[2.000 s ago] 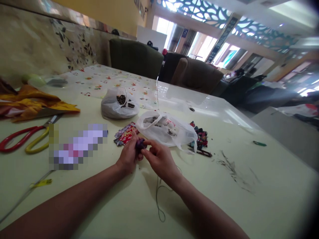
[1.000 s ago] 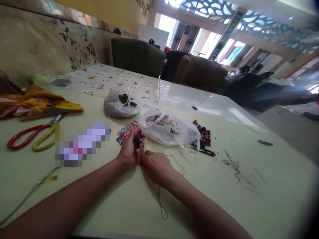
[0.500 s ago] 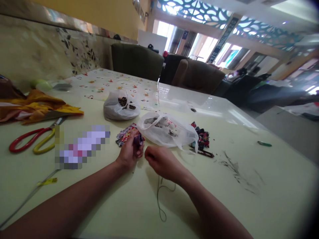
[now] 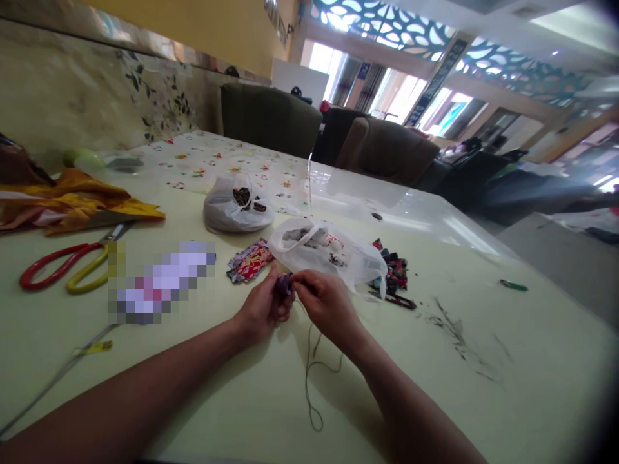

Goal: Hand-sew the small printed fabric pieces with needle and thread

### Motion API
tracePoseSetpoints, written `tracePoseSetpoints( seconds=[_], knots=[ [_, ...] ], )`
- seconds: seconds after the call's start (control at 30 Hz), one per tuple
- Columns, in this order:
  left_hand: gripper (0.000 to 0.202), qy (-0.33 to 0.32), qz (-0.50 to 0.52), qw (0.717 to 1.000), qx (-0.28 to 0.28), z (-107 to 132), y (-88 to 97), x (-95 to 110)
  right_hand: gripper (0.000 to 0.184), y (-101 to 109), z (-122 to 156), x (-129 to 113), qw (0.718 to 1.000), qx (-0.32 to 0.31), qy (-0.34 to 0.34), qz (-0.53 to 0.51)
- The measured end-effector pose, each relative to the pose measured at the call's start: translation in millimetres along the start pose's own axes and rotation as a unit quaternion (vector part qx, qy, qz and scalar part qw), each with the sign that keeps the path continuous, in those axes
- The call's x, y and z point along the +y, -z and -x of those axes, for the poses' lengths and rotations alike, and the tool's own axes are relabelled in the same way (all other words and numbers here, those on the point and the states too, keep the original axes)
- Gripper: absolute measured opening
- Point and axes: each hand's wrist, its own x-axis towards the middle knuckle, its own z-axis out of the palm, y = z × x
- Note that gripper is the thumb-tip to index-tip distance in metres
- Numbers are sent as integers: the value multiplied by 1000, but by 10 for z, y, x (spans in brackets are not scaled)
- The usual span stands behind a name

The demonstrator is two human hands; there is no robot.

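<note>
My left hand (image 4: 261, 310) pinches a small purple cloth piece (image 4: 284, 284) over the pale yellow table (image 4: 217, 386). My right hand (image 4: 327, 305) meets it from the right, fingers closed at the cloth's edge. A dark thread (image 4: 312, 367) trails from under my right hand and loops down toward me on the table. Whether a needle is in my right fingers cannot be made out. Just beyond the hands lie patterned red cloth scraps (image 4: 249, 262) and a white plastic bag (image 4: 329, 254).
Red and yellow scissors (image 4: 65, 267) and orange cloth (image 4: 72, 200) lie at the left. A second white bag (image 4: 236, 206) sits farther back. Dark cloth scraps (image 4: 394, 274) lie right of the near bag, with loose thread bits (image 4: 454, 328) and a green object (image 4: 513, 284) farther right.
My right hand drew away down and to the right, then came back to the cloth piece. My left hand lowered the purple piece slightly toward me.
</note>
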Motion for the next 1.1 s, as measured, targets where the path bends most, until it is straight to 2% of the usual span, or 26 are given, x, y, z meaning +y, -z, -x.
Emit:
tracePoseSetpoints(
  seconds=[0.1,0.17,0.27,0.3,0.37,0.47,0.57,0.67,0.73,0.87,0.97,1.03,1.1],
  knots=[
    [55,3,1,1000,-7,3,-3,-2,20,1,4,3,999,3,-4,-32],
    [54,10,12,1000,-13,6,-13,20,18,14,9,6,998,29,-6,-52],
    [53,-5,46,999,4,0,-19,106,18,60,6,3,997,53,-21,-43],
    [53,-20,56,998,20,-7,-14,143,17,75,2,-5,999,24,-31,-28],
    [54,-50,65,995,49,-28,10,211,18,84,-4,-34,994,-92,-48,16],
    [55,-68,66,994,55,-62,57,263,18,3,7,-96,960,-252,-42,112],
    [55,-66,66,994,49,-78,78,252,19,-161,59,-145,927,-300,-1,224],
    [54,-64,70,994,49,-76,73,228,27,-302,123,-153,904,-311,49,289],
    [54,-63,75,994,48,-73,70,222,28,-362,156,-139,899,-313,73,298],
    [54,-64,81,993,52,-77,78,232,21,-453,199,-115,917,-283,79,270],
    [54,-60,77,994,49,-82,84,240,21,-468,215,-127,916,-284,96,265],
    [54,-61,74,994,44,-82,83,236,20,-402,198,-128,919,-280,111,256],
    [54,-64,68,995,44,-75,74,221,18,-271,154,-107,946,-221,115,207]
  ],
)
